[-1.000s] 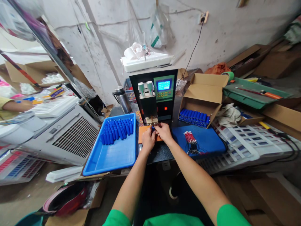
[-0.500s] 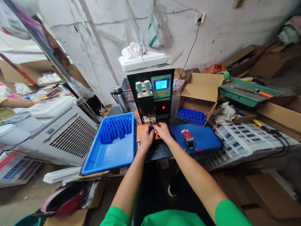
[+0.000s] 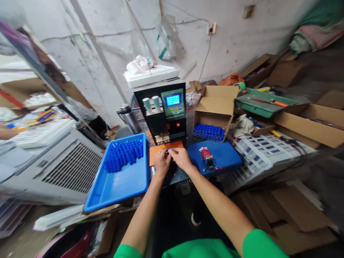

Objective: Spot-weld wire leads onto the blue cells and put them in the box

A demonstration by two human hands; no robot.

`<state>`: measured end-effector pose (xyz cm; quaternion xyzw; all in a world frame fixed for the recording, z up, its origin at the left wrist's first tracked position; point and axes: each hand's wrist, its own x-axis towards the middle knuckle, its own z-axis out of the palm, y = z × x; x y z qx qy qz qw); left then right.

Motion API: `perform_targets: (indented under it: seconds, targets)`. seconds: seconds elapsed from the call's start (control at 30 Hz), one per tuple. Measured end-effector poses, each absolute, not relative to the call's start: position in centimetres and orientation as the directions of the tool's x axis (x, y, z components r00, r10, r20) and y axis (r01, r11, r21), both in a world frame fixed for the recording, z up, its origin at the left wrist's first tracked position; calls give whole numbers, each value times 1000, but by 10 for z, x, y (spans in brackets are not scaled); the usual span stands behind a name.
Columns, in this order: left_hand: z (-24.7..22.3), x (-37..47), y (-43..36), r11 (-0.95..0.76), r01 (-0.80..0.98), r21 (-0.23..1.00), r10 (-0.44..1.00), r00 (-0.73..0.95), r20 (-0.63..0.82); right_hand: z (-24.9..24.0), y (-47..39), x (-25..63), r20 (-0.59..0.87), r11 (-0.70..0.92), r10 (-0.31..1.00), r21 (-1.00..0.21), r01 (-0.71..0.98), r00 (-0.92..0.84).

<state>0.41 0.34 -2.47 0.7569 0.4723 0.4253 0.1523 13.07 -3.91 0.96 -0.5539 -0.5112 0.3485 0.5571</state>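
My left hand [image 3: 162,162] and my right hand [image 3: 180,157] meet in front of the spot welder [image 3: 176,130], above the front of its orange plate [image 3: 153,156]. Both are closed, fingertips pinched around a small blue battery cell [image 3: 170,149], mostly covered by the fingers. Whether a wire is pinched along with it cannot be made out. To the left, a blue tray [image 3: 129,186] holds many upright blue cells [image 3: 123,154]. Right of my hands, a bundle of red and black wires [image 3: 206,157] lies on a blue pad [image 3: 227,154].
An open cardboard box [image 3: 216,107] with stacked blue cells stands behind the pad. A steel thermos [image 3: 130,120] is behind the tray. A green tray [image 3: 264,102] with tools sits at right, beside white plastic crates [image 3: 251,157]. Another person's arm [image 3: 6,132] shows at far left.
My hands have drawn back from the welder's electrodes toward me, and the cell between my fingers came with them. The whole view has shifted slightly.
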Motion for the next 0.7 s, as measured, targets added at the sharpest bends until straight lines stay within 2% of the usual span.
perform_targets:
  seconds: [0.1, 0.17, 0.3, 0.4, 0.47, 0.53, 0.63, 0.7]
  targets:
    - [-27, 5, 7, -597, 599, 534, 769, 239, 593, 15, -40, 133, 226, 148, 939, -946, 288, 258]
    - [-28, 7, 10, -653, 577, 491, 719, 268, 641, 15, -38, 135, 178, 99, 942, -958, 270, 285]
    - [-27, 8, 10, -711, 540, 451, 652, 265, 711, 6, -34, 155, -13, -7, 948, -1000, -20, 319]
    - [-25, 6, 8, -728, 541, 421, 630, 285, 722, -2, -38, 195, 38, 95, 909, -989, -117, 414]
    - [-25, 6, 9, -746, 539, 391, 608, 311, 730, -5, -42, 232, 126, 164, 822, -986, -19, 555]
    - [-25, 7, 10, -764, 533, 363, 582, 328, 744, -7, -45, 272, 253, 147, 686, -966, 210, 682]
    - [-24, 9, 11, -780, 527, 338, 555, 333, 762, -9, -46, 323, 479, -18, 526, -820, 572, 703]
    - [-24, 9, 12, -785, 530, 322, 544, 338, 768, -10, -41, 344, 524, -154, 546, -704, 693, 653]
